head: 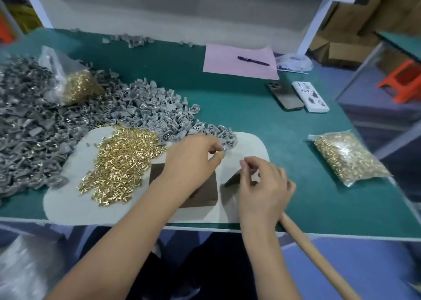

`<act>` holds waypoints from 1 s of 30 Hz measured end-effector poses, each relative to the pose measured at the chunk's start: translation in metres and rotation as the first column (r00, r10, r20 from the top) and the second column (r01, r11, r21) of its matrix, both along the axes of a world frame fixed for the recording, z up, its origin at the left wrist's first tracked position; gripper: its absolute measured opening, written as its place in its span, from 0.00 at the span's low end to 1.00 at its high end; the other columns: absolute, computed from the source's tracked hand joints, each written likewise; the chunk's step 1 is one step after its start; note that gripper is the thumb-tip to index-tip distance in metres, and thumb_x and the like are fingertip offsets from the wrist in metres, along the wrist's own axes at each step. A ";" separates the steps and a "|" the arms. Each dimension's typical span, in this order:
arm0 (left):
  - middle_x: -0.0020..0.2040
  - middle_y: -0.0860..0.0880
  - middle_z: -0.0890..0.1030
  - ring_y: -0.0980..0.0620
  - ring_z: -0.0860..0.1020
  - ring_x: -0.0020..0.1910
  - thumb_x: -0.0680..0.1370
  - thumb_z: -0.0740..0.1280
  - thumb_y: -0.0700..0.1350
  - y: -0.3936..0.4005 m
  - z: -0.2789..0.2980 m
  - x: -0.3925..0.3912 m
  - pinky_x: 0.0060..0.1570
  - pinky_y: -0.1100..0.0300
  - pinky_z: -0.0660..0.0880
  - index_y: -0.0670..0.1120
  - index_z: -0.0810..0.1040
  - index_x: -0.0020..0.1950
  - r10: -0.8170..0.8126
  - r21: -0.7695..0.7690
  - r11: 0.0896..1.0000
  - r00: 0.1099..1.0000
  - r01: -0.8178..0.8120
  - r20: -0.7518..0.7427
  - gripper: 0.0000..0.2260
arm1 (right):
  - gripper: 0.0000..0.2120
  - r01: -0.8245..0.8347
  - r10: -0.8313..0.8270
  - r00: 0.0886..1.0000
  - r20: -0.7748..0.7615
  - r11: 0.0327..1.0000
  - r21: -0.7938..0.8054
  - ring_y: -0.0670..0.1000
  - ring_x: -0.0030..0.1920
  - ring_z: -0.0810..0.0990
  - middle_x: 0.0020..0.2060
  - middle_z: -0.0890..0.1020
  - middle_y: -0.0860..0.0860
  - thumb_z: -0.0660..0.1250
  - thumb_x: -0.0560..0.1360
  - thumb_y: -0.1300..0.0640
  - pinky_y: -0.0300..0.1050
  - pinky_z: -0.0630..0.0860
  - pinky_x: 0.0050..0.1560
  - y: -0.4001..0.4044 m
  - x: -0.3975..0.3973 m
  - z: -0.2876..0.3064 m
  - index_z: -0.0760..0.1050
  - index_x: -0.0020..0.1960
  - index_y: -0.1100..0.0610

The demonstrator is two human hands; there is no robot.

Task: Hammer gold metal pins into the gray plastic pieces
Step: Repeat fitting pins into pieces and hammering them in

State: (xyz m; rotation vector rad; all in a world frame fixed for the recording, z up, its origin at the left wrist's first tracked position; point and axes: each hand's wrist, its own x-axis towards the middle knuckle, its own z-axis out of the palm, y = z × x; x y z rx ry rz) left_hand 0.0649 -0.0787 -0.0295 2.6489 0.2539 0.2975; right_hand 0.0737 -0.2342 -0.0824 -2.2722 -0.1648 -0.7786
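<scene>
Near the worktop's (pixel 262 108) front edge, the left hand (pixel 193 156) pinches a small gray piece (pixel 224 149); the right hand (pixel 265 186) grips the wooden hammer handle (pixel 319 258) beside glinting gold pins (pixel 123 163).

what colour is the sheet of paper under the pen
Pale pink; the sheet of paper lies under a dark pen, seen in the head view.

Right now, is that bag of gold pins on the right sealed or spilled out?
Not spilled: the bag lies flat on the green table, pins all inside the clear plastic. Whether it is sealed, I cannot tell.
</scene>
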 end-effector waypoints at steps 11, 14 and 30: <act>0.56 0.55 0.83 0.50 0.80 0.58 0.79 0.69 0.47 -0.010 0.007 0.053 0.54 0.55 0.76 0.59 0.82 0.51 0.039 0.248 0.969 0.967 0.026 -0.253 0.07 | 0.01 -0.034 0.034 0.999 -0.021 0.999 0.021 0.51 0.44 0.77 0.41 0.83 0.43 0.73 0.76 0.53 0.46 0.61 0.49 -0.004 0.003 0.000 0.82 0.46 0.48; 0.53 0.57 0.82 0.51 0.79 0.57 0.79 0.68 0.49 -0.007 0.013 0.043 0.51 0.55 0.75 0.59 0.81 0.53 0.013 0.204 0.979 0.980 0.028 -0.200 0.06 | 0.03 -0.040 0.040 0.999 -0.003 0.999 0.030 0.52 0.45 0.78 0.43 0.85 0.43 0.74 0.76 0.55 0.46 0.62 0.49 -0.004 0.003 -0.001 0.84 0.48 0.49; 0.47 0.64 0.80 0.65 0.79 0.48 0.78 0.71 0.48 0.031 -0.011 -0.101 0.51 0.55 0.79 0.61 0.78 0.56 0.104 -0.274 0.958 0.994 -0.088 0.045 0.10 | 0.02 -0.579 0.601 0.797 -0.063 0.789 0.205 0.48 0.49 0.77 0.42 0.81 0.39 0.73 0.77 0.55 0.48 0.75 0.51 0.005 -0.012 0.010 0.84 0.47 0.52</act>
